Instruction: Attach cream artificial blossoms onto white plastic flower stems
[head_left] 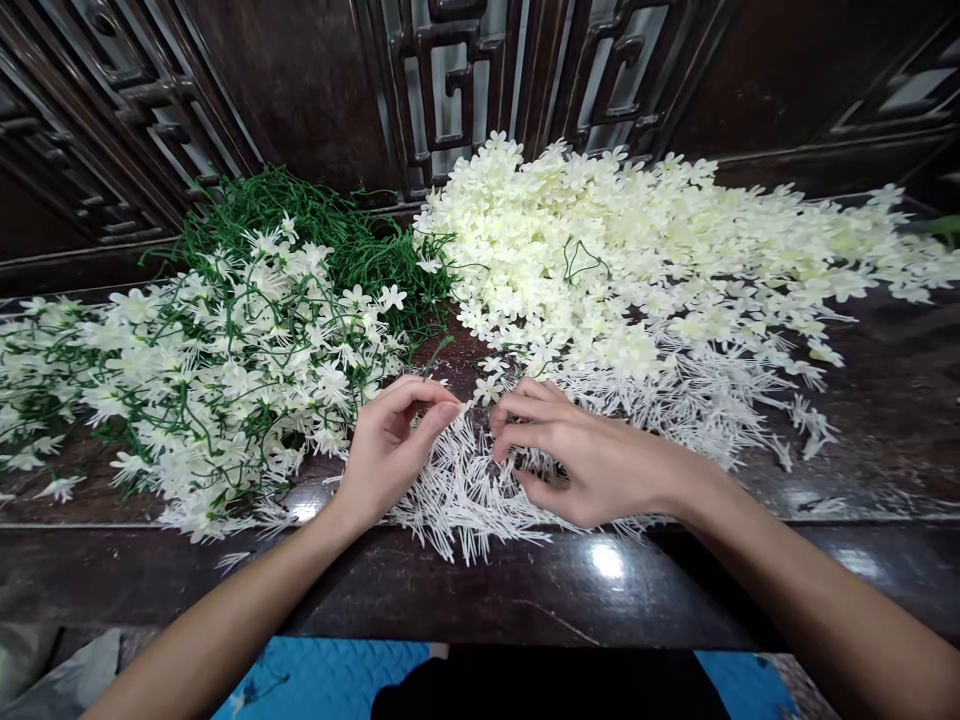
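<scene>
In the head view, the left hand (397, 440) has thumb and forefinger pinched together, with a small pale bit (464, 409) showing at their tips; what it is cannot be made out. The right hand (577, 450) is loosely curled just beside it, a gap between thumb and forefinger, its fingertips over the white strands (465, 490); whether it has hold of any, I cannot tell. These strands lie in a heap under and between the hands, and more spread to the right, beside the loose cream flowers (600, 250). A thin green stem (586, 263) rests on those flowers. Left of the hands are white flowers with green stems (262, 350), and behind them a tangle of bare green stems (277, 205). Everything lies on a dark, glossy table (885, 430) against a carved wooden panel (311, 95). A blue mat (330, 680) shows below.
</scene>
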